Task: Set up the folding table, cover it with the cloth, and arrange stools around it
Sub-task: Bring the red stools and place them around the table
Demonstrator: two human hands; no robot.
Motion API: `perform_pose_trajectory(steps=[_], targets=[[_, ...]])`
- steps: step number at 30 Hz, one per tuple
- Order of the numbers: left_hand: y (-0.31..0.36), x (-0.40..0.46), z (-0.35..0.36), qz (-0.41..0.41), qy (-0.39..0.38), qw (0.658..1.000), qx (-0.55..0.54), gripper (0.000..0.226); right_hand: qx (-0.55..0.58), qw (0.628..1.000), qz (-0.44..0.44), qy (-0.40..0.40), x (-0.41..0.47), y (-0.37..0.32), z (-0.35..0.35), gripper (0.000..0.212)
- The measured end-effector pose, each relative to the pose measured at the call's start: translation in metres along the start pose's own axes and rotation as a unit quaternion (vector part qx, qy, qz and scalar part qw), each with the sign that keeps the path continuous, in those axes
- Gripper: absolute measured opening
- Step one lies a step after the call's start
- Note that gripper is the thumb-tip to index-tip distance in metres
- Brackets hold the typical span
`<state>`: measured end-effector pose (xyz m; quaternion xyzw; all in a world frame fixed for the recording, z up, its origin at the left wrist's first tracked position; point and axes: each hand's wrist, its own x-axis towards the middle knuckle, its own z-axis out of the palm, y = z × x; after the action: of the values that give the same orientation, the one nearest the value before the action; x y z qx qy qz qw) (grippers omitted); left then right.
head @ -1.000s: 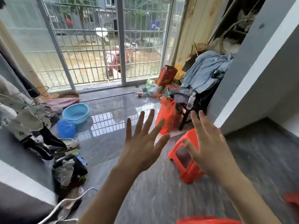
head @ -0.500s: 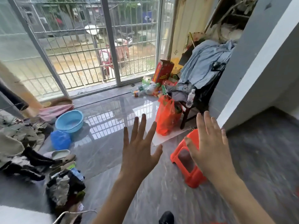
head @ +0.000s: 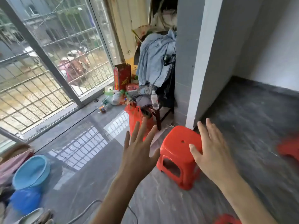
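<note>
An orange plastic stool (head: pixel 178 152) stands upright on the grey floor beside the white corner of a pillar. My right hand (head: pixel 210 152) is spread with straight fingers over the stool's right side; I cannot tell whether it touches the seat. My left hand (head: pixel 137 152) is also spread, held in the air just left of the stool, holding nothing. A second orange stool (head: pixel 289 147) shows blurred at the right edge, and part of a third orange stool (head: pixel 226 219) peeks in at the bottom. No folding table or cloth is in view.
An orange plastic bag (head: pixel 137 117) and a cluttered wooden chair (head: pixel 159 117) with blue clothes (head: pixel 155 62) and a bottle (head: pixel 154 100) stand behind the stool. A red box (head: pixel 122 76) and litter lie by the barred window (head: pixel 48 65). Blue basins (head: pixel 31 172) sit at left. The grey pillar (head: pixel 194 62) rises right of the chair.
The view has swung right and closer to the stool. Both hands stay spread; the right hand now overlaps the stool's right side and the left hand is nearer to it.
</note>
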<state>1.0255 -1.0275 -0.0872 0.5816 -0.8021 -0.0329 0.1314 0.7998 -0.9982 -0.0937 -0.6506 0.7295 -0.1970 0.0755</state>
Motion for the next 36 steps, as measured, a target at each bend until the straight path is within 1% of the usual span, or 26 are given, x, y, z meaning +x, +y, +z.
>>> perform_pose_trajectory(steps=[5, 8, 11, 15, 18, 22, 27, 32, 36], targets=[[0.016, 0.045, 0.015, 0.031, -0.029, 0.999, -0.011, 0.077, 0.008, 1.0, 0.022, -0.002, 0.022, 0.034, -0.008, 0.074], [0.023, 0.075, 0.028, 0.053, -0.038, 0.998, -0.019, 0.072, 0.001, 0.999, 0.038, -0.005, 0.035, 0.049, -0.009, 0.074], [0.028, 0.099, 0.038, 0.078, -0.026, 0.996, -0.034, 0.067, 0.002, 0.999, 0.054, -0.005, 0.045, 0.054, -0.01, 0.073], [0.028, 0.134, 0.056, 0.108, -0.029, 0.992, -0.055, 0.065, -0.013, 0.998, 0.066, -0.01, 0.064, 0.056, -0.003, 0.07], [0.019, 0.163, 0.073, 0.134, -0.049, 0.987, -0.069, 0.062, -0.021, 0.997, 0.076, -0.013, 0.087, 0.054, 0.008, 0.068], [-0.011, 0.208, 0.096, 0.171, -0.09, 0.978, -0.08, 0.065, -0.05, 0.992, 0.118, -0.022, 0.123, 0.046, 0.037, 0.068], [-0.065, 0.268, 0.139, 0.177, -0.123, 0.972, -0.092, 0.066, -0.092, 0.982, 0.159, -0.04, 0.165, 0.041, 0.068, 0.073], [-0.1, 0.305, 0.212, 0.22, -0.168, 0.956, -0.099, 0.064, -0.079, 0.976, 0.202, -0.024, 0.199, 0.054, 0.117, 0.08], [-0.111, 0.309, 0.281, 0.246, -0.225, 0.936, -0.114, 0.064, -0.047, 0.968, 0.239, -0.062, 0.198, 0.066, 0.189, 0.086]])
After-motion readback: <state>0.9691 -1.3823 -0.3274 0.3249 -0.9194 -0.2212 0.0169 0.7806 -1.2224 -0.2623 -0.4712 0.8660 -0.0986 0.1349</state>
